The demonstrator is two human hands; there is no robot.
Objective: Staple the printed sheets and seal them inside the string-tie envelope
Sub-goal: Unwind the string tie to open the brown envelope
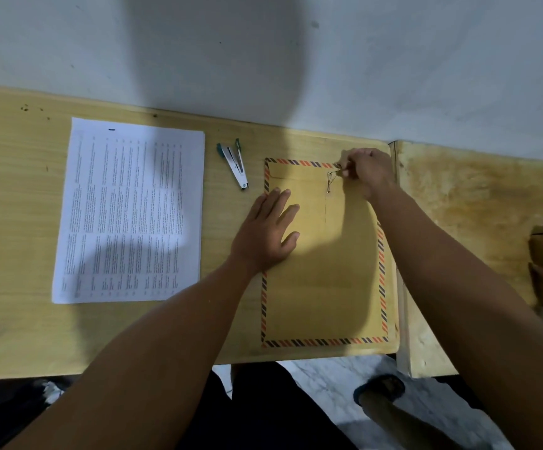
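While a pale wooden desk (20, 196) spans the view, the stack of printed sheets (130, 212) lies flat at its nine o'clock side, text running sideways. Just beside the stack, toward twelve o'clock of the left hand, a stapler (236, 165) rests on the wood, swung open, apart from both paper and envelope. The left hand (265, 237) lies palm down on the left part of the brown string-tie envelope (323, 280), fingers straight and slightly spread, pointing to twelve o'clock. That envelope, edged with red-and-dark stripes, lies flat at the desk's three o'clock end. At its one o'clock corner, the right hand (369, 173) pinches the string (333, 178) between curled fingertips, beside the two eyelet buttons.
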